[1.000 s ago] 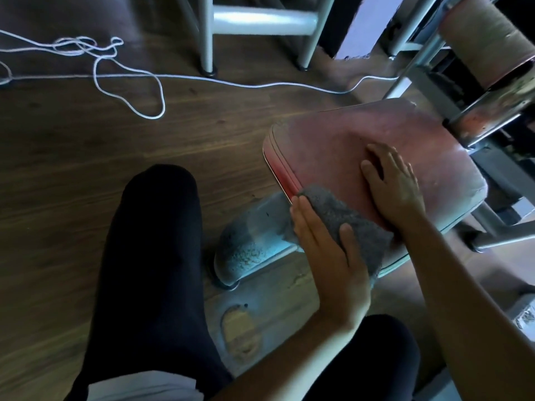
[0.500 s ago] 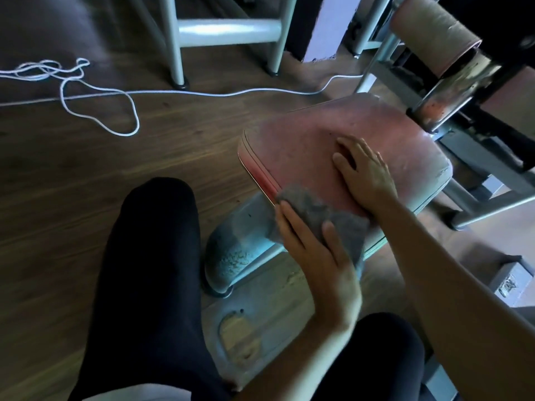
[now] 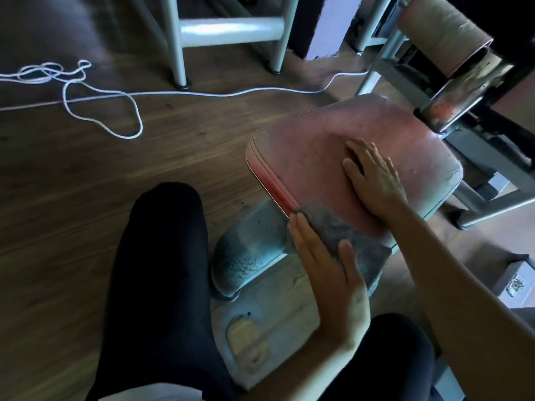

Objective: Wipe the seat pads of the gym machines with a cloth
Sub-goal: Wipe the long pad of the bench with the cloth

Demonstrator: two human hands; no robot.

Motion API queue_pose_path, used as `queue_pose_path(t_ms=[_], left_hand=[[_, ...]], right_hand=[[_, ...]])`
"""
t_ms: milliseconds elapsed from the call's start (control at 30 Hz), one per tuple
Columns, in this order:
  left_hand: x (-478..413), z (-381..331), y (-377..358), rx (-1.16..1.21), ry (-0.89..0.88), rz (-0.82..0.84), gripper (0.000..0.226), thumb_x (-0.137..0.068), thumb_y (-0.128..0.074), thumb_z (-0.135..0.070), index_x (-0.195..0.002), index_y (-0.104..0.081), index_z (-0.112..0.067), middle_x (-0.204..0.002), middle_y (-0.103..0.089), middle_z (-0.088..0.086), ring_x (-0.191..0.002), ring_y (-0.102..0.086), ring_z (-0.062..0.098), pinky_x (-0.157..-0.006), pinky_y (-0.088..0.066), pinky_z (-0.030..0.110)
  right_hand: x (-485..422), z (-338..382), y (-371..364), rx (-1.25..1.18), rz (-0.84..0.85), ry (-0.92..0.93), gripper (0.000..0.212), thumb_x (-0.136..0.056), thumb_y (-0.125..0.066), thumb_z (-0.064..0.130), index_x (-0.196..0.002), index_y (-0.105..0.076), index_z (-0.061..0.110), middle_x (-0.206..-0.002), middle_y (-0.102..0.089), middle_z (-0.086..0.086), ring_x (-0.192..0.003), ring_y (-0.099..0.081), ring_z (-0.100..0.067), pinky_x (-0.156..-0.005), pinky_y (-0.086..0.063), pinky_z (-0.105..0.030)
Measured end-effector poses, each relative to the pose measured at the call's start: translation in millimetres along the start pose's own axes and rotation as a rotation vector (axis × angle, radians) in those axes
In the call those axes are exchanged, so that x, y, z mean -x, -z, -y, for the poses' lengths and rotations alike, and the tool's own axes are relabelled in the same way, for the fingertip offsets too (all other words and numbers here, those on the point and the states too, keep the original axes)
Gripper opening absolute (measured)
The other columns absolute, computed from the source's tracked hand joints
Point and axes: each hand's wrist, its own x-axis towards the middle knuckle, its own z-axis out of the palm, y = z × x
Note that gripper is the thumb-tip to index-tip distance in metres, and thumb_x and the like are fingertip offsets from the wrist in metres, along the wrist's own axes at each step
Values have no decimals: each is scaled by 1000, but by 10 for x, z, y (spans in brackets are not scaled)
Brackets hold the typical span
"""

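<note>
Here, flat left hand (image 3: 325, 273) presses one grey cloth (image 3: 354, 241) on one red seat pad (image 3: 304, 157); right hand (image 3: 376, 183) lies flat; one white cord (image 3: 188, 94) at ten o'clock.

Seat pad (image 3: 333, 157): one, faded red vinyl with rounded corners and stitched seam lines along its left edge, surface dusty and dull, whitish scuffing at the right edge; lies roughly level, its near-left side showing a brighter red band. Cloth (image 3: 356, 241): one, grey and fuzzy, crumpled, draped over the pad's near corner, part on the top surface and part hanging below the near edge. The cloth is pressed against the pad under the left hand (image 3: 327, 273), while the right hand (image 3: 373, 180) rests flat on the pad's middle.
</note>
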Motion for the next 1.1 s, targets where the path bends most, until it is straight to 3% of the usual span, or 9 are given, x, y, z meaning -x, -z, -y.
queue_pose_path(t_ms=[200,300,467,700,900,1100], left_hand=[[-597,-6,-24,16,75,-131,66,-101,-40,-24,-157,-8,-11,-165,-7,-1,-151,-5,7,-124,-10,34],[-277,-39,-37,23,50,-69,67,-102,-42,-26,-157,-5,-16,-166,-2,-5,-152,-3,9,-124,-12,42],[-109,-2,33,-24,-1,25,68,-102,-43,-25,-157,-3,-15,-165,1,-3,-152,0,10,-124,-12,41],[-709,-27,25,-13,77,-96,70,-97,-41,-23,-157,-5,-14,-165,-4,-2,-151,0,5,-124,-9,42],[-38,-78,13,-15,32,-14,67,-102,-44,-22,-157,-7,-12,-165,-4,-2,-152,-5,11,-123,-16,45],[-200,-49,31,-56,9,18,69,-98,-40,-19,-157,-5,-9,-165,-1,0,-152,-1,13,-124,-11,42]], right_hand=[[-5,-4,-18,4,-2,-16,50,-105,-31,46,-153,-30,32,-163,-20,12,-152,-9,-9,-122,-3,-34],[-13,-6,-18,-6,-6,-19,50,-105,-31,46,-153,-31,33,-163,-20,12,-152,-9,-9,-122,-3,-35],[2,-6,-17,-11,-4,-19,50,-105,-31,46,-153,-31,33,-163,-20,12,-152,-8,-8,-122,-3,-34],[0,16,-4,-3,5,-25,50,-105,-30,45,-153,-29,32,-164,-18,12,-152,-7,-8,-121,-1,-33],[23,21,-5,-5,3,-24,50,-105,-29,46,-154,-28,32,-164,-17,12,-152,-6,-7,-122,-1,-33],[19,4,-19,5,4,-23,51,-105,-28,47,-154,-28,33,-164,-16,12,-152,-5,-7,-122,-1,-34]])
